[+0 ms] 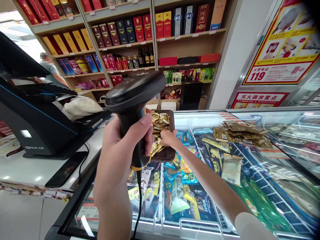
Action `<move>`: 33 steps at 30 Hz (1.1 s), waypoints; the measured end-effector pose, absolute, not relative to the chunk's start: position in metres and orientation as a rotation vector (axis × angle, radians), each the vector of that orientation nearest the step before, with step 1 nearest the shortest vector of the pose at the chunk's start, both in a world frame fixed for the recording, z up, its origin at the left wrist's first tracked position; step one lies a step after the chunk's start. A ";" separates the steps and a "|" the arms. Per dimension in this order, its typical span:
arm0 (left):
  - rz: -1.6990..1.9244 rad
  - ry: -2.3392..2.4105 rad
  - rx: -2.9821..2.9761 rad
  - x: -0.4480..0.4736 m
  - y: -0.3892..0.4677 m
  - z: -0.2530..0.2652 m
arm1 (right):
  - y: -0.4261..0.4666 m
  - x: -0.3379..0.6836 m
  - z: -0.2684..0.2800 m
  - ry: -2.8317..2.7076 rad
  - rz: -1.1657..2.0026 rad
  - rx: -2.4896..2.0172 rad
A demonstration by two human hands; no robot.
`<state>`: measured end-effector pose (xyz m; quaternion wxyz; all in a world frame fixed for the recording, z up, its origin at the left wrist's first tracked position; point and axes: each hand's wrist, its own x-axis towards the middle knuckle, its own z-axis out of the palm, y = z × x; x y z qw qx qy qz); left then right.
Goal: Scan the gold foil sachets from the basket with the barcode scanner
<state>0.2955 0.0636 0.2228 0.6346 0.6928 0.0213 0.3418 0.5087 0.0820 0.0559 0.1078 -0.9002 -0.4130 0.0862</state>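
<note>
My left hand is wrapped round the handle of a black barcode scanner with a yellow-trimmed grip. It is raised close to the camera, and its cable hangs down. Beyond it, a dark brown woven basket holds many small gold packets; the scanner and left hand hide its left side. My right hand reaches into this basket from the right, fingers bent down and closed on a gold packet. The fingertips are partly hidden among the packets.
Under the basket is a glass-topped freezer with wire dividers and bagged ice creams. More gold packets lie in a pile at right. A checkout terminal and a phone occupy the left counter. Behind are shelves of boxes and a person.
</note>
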 end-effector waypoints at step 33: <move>0.403 0.119 1.435 0.370 0.049 0.190 | -0.086 0.584 0.121 -0.521 -0.126 -1.352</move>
